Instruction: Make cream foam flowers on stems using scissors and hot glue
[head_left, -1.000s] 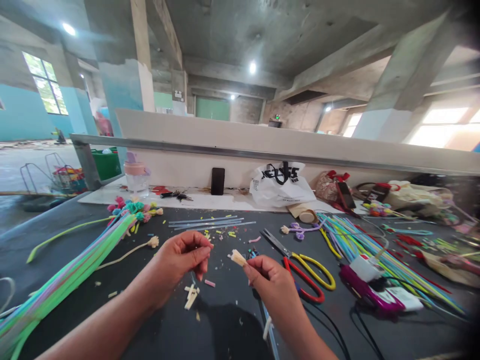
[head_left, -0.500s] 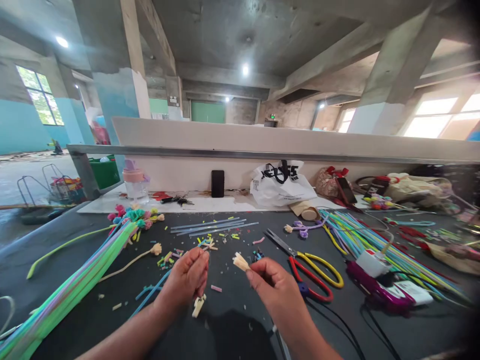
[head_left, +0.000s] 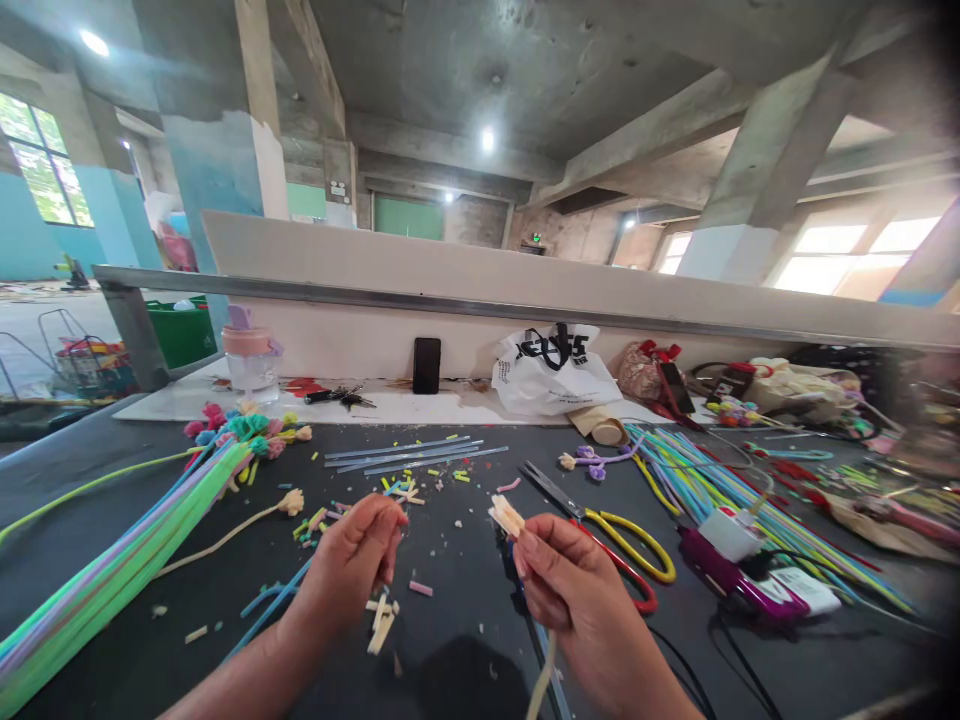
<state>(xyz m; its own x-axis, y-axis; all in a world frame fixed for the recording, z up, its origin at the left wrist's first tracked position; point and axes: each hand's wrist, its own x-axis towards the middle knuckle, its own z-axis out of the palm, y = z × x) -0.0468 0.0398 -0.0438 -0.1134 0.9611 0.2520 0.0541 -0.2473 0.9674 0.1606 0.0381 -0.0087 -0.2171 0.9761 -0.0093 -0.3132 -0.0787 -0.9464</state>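
My right hand pinches a cream bundle of short pieces near its base, and a pale stem hangs down below the palm. My left hand is closed above the table; what it holds, if anything, is hidden. Between the hands lie a pink piece and, lower, some cream cut pieces. Scissors with red and yellow handles lie open just beyond my right hand. A cream flower on a stem rests left of my left hand.
Green and purple stems with flower heads lie at the left. Clear sticks lie ahead. Along the back stand a bottle, a phone and a white bag. Right are coloured stems and a purple tool.
My right hand has turned, raising the cream bundle slightly and bringing its stem into view. My left hand stays closed, a little further left. The whole view has shifted slightly.
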